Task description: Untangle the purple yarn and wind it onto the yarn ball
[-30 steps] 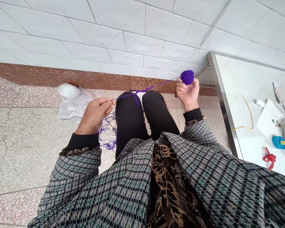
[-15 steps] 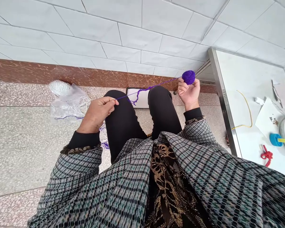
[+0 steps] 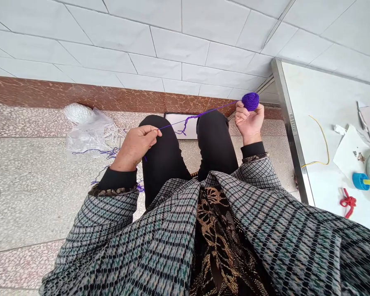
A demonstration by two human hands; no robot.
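A thin purple woollen strand point(image 3: 203, 113) runs taut to a round purple yarn ball point(image 3: 250, 101).
The right hand point(image 3: 249, 123) holds the ball on curled fingers, beside the white metal-edged worktop's point(image 3: 296, 102) far-left corner; the left hand point(image 3: 135, 146), pinching the strand, has shifted rightward since half a second ago, baring more loose purple yarn point(image 3: 111, 153) by the clear plastic bag point(image 3: 88, 135).
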